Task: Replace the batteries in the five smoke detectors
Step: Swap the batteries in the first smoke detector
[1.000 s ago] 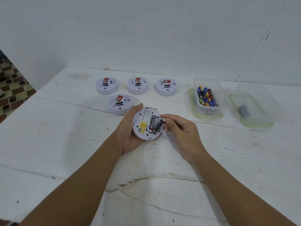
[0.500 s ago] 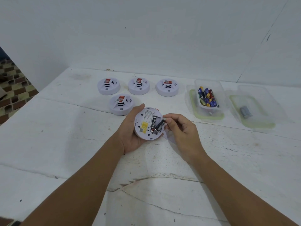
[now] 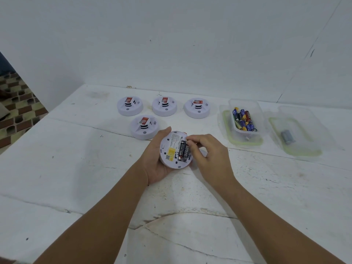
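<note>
While the left hand (image 3: 158, 161) cradles the open smoke detector (image 3: 175, 149) from below, its back side turned up, the right hand (image 3: 207, 151) has its thumb and forefinger curled onto the black battery (image 3: 183, 150) that lies in the compartment, so this grip is pinching or pressing the battery at its upper end. The detector is held just above the white counter (image 3: 76, 168), near its middle.

I judge that the detector is a light, stiff plastic shell, smooth on the rim, so the cupped palm under it is the good place to hold; pressing on the thin compartment walls could bend the small contacts. The battery is small, hard and round, with a slippery wrapper. It is best taken at one end, where the spring gives way, and not by the middle, where the fingers find little room.

Four other detectors (image 3: 144, 127) stand face up behind, near the wall. To the right, a clear box holds coloured batteries (image 3: 243, 119), and beside it another clear container (image 3: 297, 134) holds one grey battery (image 3: 287, 137).
</note>
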